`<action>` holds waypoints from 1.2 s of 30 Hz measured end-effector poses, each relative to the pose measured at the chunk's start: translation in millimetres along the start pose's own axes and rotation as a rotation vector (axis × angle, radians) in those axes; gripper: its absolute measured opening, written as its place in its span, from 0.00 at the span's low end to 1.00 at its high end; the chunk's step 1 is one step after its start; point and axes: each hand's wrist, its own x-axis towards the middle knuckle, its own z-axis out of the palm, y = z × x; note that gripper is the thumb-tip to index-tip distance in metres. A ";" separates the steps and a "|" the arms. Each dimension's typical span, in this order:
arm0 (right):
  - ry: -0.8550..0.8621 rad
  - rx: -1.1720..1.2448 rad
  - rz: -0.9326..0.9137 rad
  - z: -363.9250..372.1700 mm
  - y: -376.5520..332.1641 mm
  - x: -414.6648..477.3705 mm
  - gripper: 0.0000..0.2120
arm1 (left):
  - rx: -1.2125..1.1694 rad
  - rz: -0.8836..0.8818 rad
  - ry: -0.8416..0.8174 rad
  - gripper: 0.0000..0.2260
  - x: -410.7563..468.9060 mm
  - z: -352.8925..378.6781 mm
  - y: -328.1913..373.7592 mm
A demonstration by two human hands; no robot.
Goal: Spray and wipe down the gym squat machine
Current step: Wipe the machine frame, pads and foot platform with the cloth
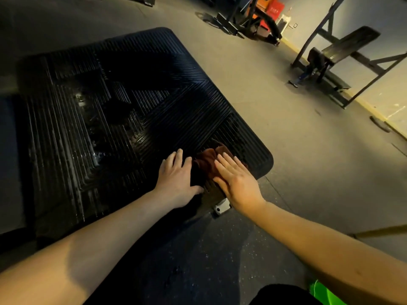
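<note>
The squat machine's black ribbed foot platform (136,102) fills the left and middle of the head view, with wet streaks on its left part. A dark red-brown cloth (207,160) lies bunched near the platform's near right corner. My left hand (178,179) lies flat on the platform with straight fingers, touching the cloth's left edge. My right hand (236,183) presses flat on the cloth's right side with its fingers straight. No spray bottle is visible.
A metal bracket (221,208) sticks out under the platform's near edge. Grey rubber floor (308,161) spreads to the right. A bench on a black frame (343,51) stands at the right wall, other equipment (248,20) at the back. Something bright green (323,293) shows bottom right.
</note>
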 end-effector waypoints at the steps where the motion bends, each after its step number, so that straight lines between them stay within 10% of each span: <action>1: -0.011 0.004 0.018 1.3 0.4 16.0 0.25 | -0.012 -0.007 -0.002 0.45 0.7 -0.7 0.4; 10: -0.002 0.111 0.351 -30.3 72.8 114.9 0.22 | -0.085 0.008 -0.005 0.45 11.6 -11.9 18.3; 17: 0.122 0.079 0.273 -39.7 85.5 -27.4 0.21 | 0.009 -0.003 -0.025 0.46 17.6 5.1 29.5; 23: 0.119 -0.017 0.237 -22.2 94.6 29.2 0.14 | 0.038 -0.011 -0.044 0.47 20.7 0.2 34.3; 36: -0.064 -0.069 0.246 -32.5 89.2 127.2 0.34 | 0.026 -0.036 -0.034 0.48 22.0 -1.6 30.6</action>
